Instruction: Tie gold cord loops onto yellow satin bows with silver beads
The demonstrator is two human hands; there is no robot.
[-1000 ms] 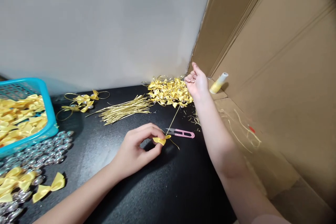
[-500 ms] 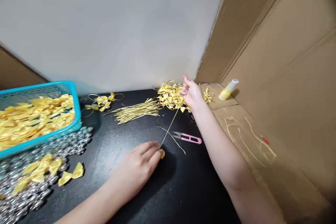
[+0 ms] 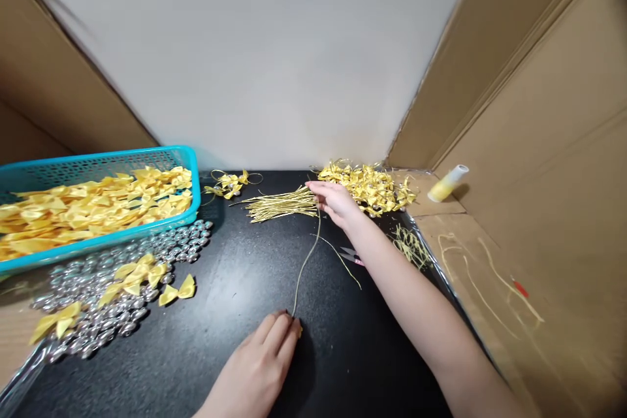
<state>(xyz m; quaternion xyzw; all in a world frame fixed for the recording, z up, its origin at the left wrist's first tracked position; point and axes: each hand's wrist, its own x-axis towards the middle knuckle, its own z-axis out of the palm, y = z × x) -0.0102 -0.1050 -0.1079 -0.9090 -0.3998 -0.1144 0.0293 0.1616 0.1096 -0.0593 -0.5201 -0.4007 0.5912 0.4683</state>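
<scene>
My left hand (image 3: 259,359) rests low on the black table with its fingers closed on a yellow ribbon bow, of which only a small edge shows by the fingertips. From those fingers a thin gold cord (image 3: 304,261) runs up in a slack curve to my right hand (image 3: 336,204). The right fingers are pinched around the cord's far part, just beside a bundle of cut gold cords (image 3: 281,204). A pile of finished yellow bows with cord loops (image 3: 375,186) lies behind the right hand. Pink thread snips (image 3: 350,255) are partly hidden by my right forearm.
A teal basket (image 3: 194,189) of yellow bows stands at left. Silver beads (image 3: 110,323) and loose bows (image 3: 179,290) lie before it. Several looped bows (image 3: 228,184) sit at the back. A spool (image 3: 448,184), cord scraps (image 3: 410,247) and cardboard walls (image 3: 548,111) are at right.
My right hand has moved left and down from the bow pile toward the cord bundle. The cord, straight and taut before, now hangs slack. The view has shifted left.
</scene>
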